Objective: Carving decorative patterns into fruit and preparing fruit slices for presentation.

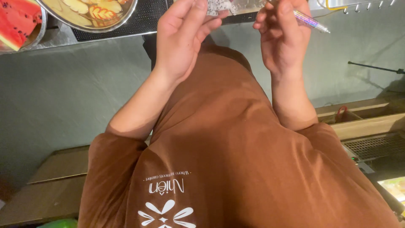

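Grey floor filled the background of my feed, with the person's brown cotton shirt covering the lower middle. At twelve o'clock, the left hand was raised with fingers loosely curled. Its fingertips reached a white, black-speckled piece of fruit at the frame's top edge, but I could not tell whether it was grasping or only touching it. At one o'clock, the right hand pinched a slim iridescent pen-like tool with a clear tip between thumb and fingers, tip pointing toward two o'clock. At eleven o'clock sat a round steel bowl of yellow fruit slices on a black mesh mat, and red watermelon wedges lay at ten o'clock.

I judged the fruit the likeliest thing to slip: its surface looked wet and the fingers sat near its edge. The thin tool could also roll out of so light a pinch.
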